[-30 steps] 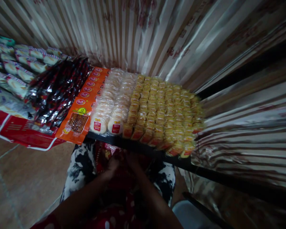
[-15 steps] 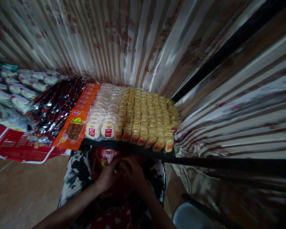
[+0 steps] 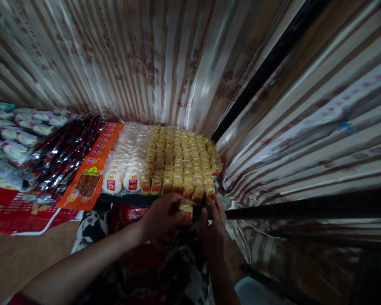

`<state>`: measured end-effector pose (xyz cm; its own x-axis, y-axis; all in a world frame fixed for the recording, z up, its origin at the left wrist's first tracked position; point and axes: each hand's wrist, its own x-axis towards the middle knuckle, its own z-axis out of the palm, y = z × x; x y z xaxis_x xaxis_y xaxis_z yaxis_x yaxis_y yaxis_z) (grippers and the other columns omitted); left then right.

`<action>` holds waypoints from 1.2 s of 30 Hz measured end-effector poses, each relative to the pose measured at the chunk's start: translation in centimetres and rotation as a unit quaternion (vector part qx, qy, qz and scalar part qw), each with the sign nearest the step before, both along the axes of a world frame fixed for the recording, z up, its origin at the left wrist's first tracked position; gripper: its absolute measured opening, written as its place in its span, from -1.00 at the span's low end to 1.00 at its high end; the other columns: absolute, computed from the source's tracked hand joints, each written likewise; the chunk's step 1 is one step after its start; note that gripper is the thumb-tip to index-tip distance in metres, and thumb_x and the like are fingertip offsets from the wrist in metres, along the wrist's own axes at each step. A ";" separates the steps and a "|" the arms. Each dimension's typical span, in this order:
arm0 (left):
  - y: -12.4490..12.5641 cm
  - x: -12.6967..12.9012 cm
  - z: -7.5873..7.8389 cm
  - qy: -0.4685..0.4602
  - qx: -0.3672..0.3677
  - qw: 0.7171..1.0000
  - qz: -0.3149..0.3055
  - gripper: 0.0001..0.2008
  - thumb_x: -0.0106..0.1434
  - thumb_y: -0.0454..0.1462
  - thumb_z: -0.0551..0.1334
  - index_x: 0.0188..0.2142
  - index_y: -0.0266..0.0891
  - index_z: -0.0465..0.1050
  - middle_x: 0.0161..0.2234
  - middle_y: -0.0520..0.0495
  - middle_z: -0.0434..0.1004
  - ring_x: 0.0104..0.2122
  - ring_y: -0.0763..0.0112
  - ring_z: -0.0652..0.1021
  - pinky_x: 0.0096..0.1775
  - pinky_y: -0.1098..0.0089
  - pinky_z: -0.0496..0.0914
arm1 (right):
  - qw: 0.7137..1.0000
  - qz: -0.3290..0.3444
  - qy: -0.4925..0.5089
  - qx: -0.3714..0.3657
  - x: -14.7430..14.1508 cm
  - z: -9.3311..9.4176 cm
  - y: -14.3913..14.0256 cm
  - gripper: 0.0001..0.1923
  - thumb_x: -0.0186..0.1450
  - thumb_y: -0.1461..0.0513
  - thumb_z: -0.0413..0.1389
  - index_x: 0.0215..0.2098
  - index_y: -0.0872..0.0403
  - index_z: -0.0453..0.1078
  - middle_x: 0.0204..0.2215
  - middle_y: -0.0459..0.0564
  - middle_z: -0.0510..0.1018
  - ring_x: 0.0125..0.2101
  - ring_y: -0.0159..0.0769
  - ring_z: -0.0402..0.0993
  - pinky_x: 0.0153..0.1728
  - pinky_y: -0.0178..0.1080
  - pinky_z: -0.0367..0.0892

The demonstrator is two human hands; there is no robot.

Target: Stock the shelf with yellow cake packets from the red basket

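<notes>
Left hand higher, packet label nearside

Near the tabletop's front edge, our left hand partly hid a yellow packet, its print too small for us to read; further left, our view cut off a red basket.

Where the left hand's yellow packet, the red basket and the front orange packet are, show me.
Yellow packet (image 3: 186, 211) in the left hand (image 3: 161, 217): head view, on its front face.
Red basket (image 3: 11, 210): head view, on its slotted wall.
Front orange packet (image 3: 86, 185): head view, on its window over brown sticks.
</notes>
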<state>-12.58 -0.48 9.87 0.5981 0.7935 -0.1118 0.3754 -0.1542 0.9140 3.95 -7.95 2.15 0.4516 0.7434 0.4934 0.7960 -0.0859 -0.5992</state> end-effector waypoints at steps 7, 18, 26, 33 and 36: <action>5.4 7.4 2.6 -0.011 0.145 0.989 0.033 -0.76 0.09 -0.31 0.17 -0.19 -0.22 0.35 -0.30 -0.01 0.48 -0.32 0.45 0.48 -0.21 0.44 0.39 | 0.999 -0.001 -0.041 0.023 2.1 -3.1 1.6 -0.57 0.32 0.23 -0.06 0.13 0.20 0.20 0.13 0.29 0.25 0.16 -0.08 0.16 0.08 0.08 0.20; 9.0 16.6 1.7 0.121 0.228 0.959 -0.117 -0.77 0.17 -0.32 0.10 -0.17 -0.28 0.37 -0.18 -0.11 0.47 -0.20 0.35 0.49 -0.13 0.39 0.38 | 0.999 -0.019 -0.023 0.028 2.0 -3.4 1.9 -0.60 0.30 0.25 -0.05 0.10 0.21 0.24 0.10 0.29 0.28 0.12 -0.08 0.20 0.04 0.07 0.23; 9.3 17.8 0.1 0.095 0.251 0.957 -0.110 -0.68 0.19 -0.31 0.09 -0.03 -0.25 0.29 -0.04 -0.12 0.43 -0.08 0.34 0.45 -0.04 0.37 0.35 | 0.999 -0.014 0.014 0.030 2.4 -3.2 1.9 -0.61 0.31 0.22 -0.06 0.07 0.19 0.26 0.08 0.28 0.30 0.11 -0.09 0.22 0.04 0.10 0.22; 9.5 17.2 -0.3 0.092 0.283 0.947 -0.119 -0.73 0.18 -0.33 0.08 -0.11 -0.28 0.36 -0.12 -0.17 0.48 -0.16 0.25 0.49 -0.14 0.35 0.37 | 0.999 0.000 0.004 0.035 2.5 -3.0 1.9 -0.63 0.31 0.23 -0.06 0.05 0.19 0.27 0.06 0.28 0.31 0.10 -0.10 0.23 0.04 0.08 0.23; 8.9 17.0 -0.7 0.149 0.316 0.927 -0.139 -0.71 0.18 -0.34 0.09 -0.08 -0.27 0.34 -0.13 -0.19 0.47 -0.16 0.21 0.49 -0.18 0.33 0.38 | 1.000 -0.009 0.002 0.030 2.5 -3.0 2.0 -0.64 0.30 0.23 -0.05 0.03 0.20 0.29 0.05 0.30 0.32 0.09 -0.09 0.24 0.03 0.08 0.24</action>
<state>4.45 8.43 9.21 0.8059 0.5777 0.1295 0.4628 -0.7512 0.4706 6.41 -5.98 -0.88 0.4660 0.7048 0.5349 0.7925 -0.0636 -0.6066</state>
